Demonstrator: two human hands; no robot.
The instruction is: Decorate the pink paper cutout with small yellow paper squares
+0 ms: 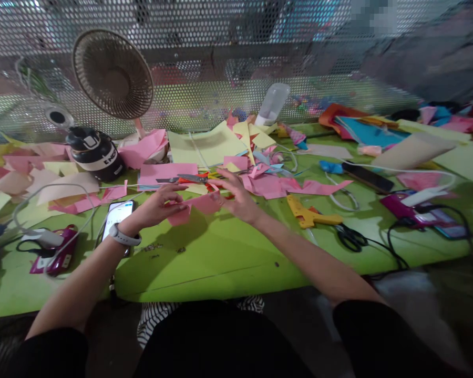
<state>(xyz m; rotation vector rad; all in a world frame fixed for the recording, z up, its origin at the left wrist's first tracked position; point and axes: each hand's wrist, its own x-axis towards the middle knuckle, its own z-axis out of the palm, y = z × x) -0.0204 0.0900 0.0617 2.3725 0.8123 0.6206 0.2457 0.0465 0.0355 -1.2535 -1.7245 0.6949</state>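
A piece of pink paper (201,203) spans the gap between my two hands, just above the green tabletop. My left hand (161,203), with a pale watch on its wrist, has its fingers closed on the paper's left end. The right end is pinched between thumb and fingers of my right hand (238,198), its other fingers stretched toward the paper heap. Right behind the paper lie scissors (183,178) with grey blades and orange handles, on a pink sheet (161,171). Part of the held paper is hidden by my fingers.
A yellow glue gun (311,212) and black-handled scissors (350,237) lie at right. A lit phone (118,218) is beside my left wrist. Behind stand a fan (112,73), a black bottle (94,153) and a clear bottle (274,104). Cables cross both sides.
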